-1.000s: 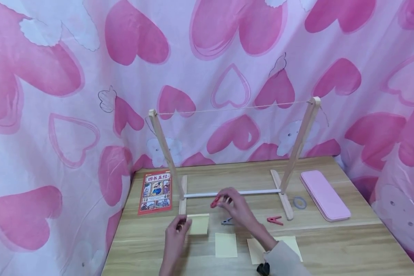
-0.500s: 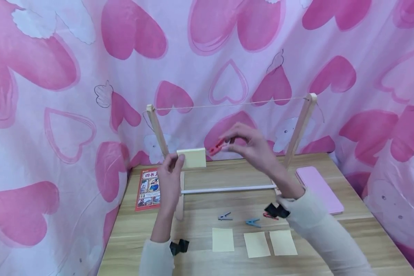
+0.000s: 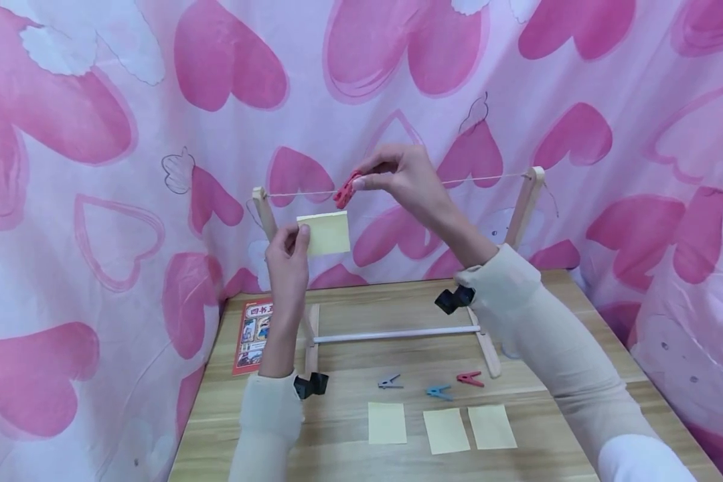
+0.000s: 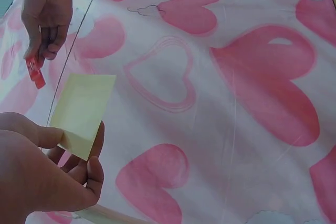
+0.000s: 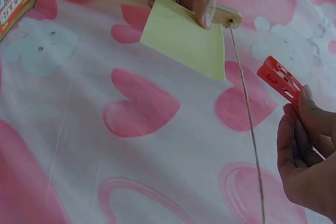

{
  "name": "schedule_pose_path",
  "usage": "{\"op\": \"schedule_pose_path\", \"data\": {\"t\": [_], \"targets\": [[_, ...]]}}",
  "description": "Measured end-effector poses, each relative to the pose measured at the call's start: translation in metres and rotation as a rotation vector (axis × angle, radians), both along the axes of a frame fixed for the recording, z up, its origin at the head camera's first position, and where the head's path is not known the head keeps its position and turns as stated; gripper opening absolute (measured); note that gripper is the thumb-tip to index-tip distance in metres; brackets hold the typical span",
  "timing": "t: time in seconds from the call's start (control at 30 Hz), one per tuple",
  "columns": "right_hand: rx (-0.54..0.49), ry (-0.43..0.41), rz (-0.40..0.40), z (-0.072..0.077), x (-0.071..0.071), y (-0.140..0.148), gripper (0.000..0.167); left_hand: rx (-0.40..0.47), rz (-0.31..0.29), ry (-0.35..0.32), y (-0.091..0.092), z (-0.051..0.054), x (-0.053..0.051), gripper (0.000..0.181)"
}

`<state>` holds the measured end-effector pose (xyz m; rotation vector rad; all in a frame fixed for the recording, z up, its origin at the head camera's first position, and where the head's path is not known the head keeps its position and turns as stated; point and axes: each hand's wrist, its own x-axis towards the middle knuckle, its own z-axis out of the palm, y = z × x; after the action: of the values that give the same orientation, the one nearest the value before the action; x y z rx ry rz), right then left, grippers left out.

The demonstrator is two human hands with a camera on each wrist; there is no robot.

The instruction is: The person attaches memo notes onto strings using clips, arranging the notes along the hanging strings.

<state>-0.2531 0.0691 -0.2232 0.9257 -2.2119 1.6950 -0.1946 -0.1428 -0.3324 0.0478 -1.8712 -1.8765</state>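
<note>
My left hand point(image 3: 287, 261) pinches a yellow sticky note point(image 3: 328, 234) by its left side, thumb in front, just below the string point(image 3: 301, 194) of a wooden stand. Between thumb and fingers of my right hand point(image 3: 400, 175) is a red clothespin point(image 3: 346, 190), held at string height, up and to the right of the note. In the right wrist view, the clothespin point(image 5: 281, 80) and the note point(image 5: 184, 38) are on opposite sides of the string point(image 5: 247, 103), both apart from it. The left wrist view shows the note point(image 4: 84, 111) flat and unclipped.
On the table point(image 3: 349, 428) lie a grey clothespin point(image 3: 389, 382), a blue clothespin point(image 3: 439, 391) and another red clothespin point(image 3: 470, 379). Three yellow notes point(image 3: 387, 423) are in front of them. A red booklet point(image 3: 248, 341) lies left, partly behind my arm; the stand's white crossbar point(image 3: 397, 333) runs behind.
Both hands have risen from near the table to string height, bringing the note and the red clothespin up. The clothespin has moved from beside the note to above its right edge.
</note>
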Motion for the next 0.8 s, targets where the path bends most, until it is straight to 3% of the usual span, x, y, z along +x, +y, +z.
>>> {"op": "schedule_pose_path", "data": {"t": [0.2,0.4,0.6,0.8], "targets": [[0.054,-0.018,-0.032,0.016,-0.014,-0.008,0.008,-0.043,-0.009,0.002,0.004,0.013,-0.005,0.024],[0.112,-0.058,-0.059,0.02,-0.026,-0.014,0.01,-0.026,-0.003,0.001,0.011,0.017,-0.011,0.026],[0.18,-0.019,-0.068,0.022,-0.028,-0.023,0.008,-0.027,0.036,0.002,0.011,0.018,-0.017,0.025],[0.24,-0.003,-0.05,0.027,-0.028,-0.031,0.008,-0.036,0.055,0.025,0.013,0.02,-0.017,0.025]]}}
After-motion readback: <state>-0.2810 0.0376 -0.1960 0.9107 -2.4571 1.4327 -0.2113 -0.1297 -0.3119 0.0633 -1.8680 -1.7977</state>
